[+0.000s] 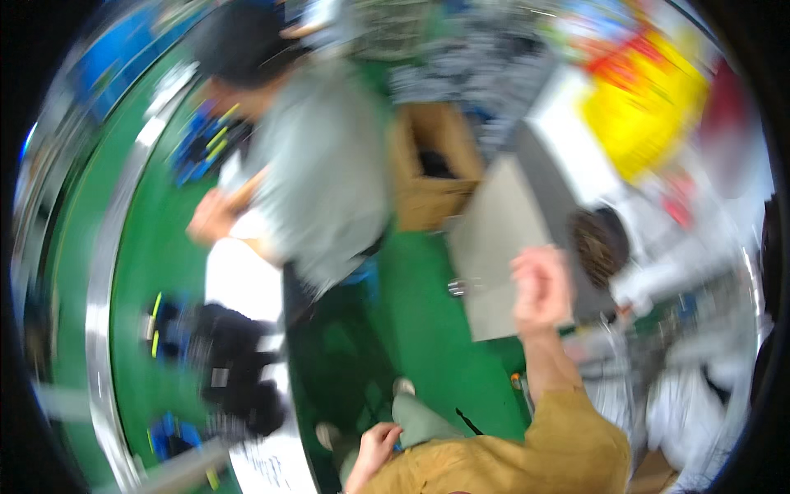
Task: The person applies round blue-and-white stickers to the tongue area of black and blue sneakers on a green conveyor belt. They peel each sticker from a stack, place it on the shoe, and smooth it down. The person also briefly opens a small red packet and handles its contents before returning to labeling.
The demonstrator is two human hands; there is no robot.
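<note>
Dark round bowl (617, 233) w/ brown bits in it sits on the R side of the pale-grey flat tabletop (494, 247), on its darker grey strip. R hand (541, 288) is just L of it, over the tabletop, fingers curled in; blurry, can't tell if it grips anything. L hand (377, 449) low by the grey-green trousers (424, 418), fingers bent, contents unclear. Yellow-and-red plastic bag (646, 107) beyond bowl; tan cardboard box (420, 212) past tabletop's far L. Co-worker in grey top (329, 156) at narrow white table (239, 280) w/ black soft items (234, 354).
</note>
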